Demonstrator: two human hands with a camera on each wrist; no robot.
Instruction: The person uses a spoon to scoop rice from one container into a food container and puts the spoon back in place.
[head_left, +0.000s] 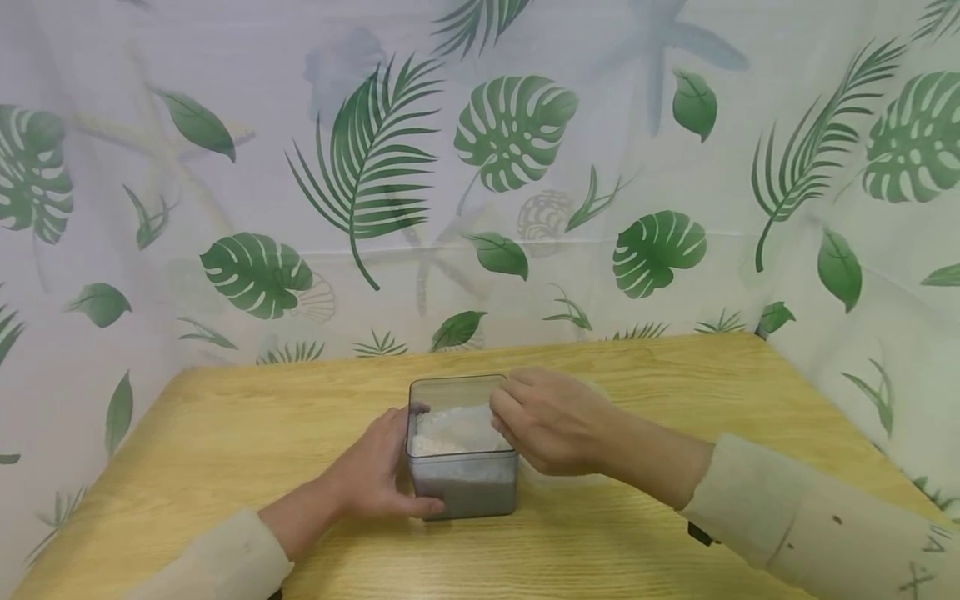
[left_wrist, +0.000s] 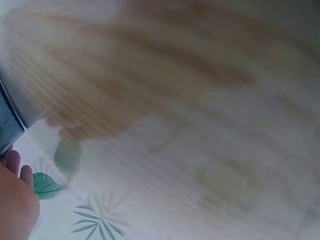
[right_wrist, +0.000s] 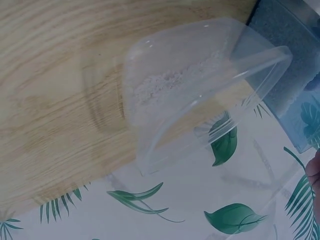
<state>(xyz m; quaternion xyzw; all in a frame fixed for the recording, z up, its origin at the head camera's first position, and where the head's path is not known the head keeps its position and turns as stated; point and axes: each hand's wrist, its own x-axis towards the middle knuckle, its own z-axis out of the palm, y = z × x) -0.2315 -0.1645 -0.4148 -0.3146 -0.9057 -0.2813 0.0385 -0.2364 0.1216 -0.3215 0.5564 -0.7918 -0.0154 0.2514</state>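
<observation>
A clear grey square box (head_left: 465, 492) with white, rice-like grains (head_left: 435, 433) inside stands on the table. My left hand (head_left: 378, 467) grips its left side, thumb along the front and fingers behind. In the left wrist view, the left hand (left_wrist: 17, 200) and a corner of the box (left_wrist: 9, 125) show at the left edge. At the box's right rim, my right hand (head_left: 551, 421) has curled fingers and appears to pinch a pale, scoop-like thing (head_left: 480, 423) over the grains. The hand hides most of it. A clear plastic tub (right_wrist: 160, 55) with a few grains stands beside the box.
The wooden table (head_left: 300, 417) spreads around the box. A white cloth with green leaf prints (head_left: 525, 275) hangs behind the table and at both sides. In the head view, my right hand and forearm mostly hide the clear tub.
</observation>
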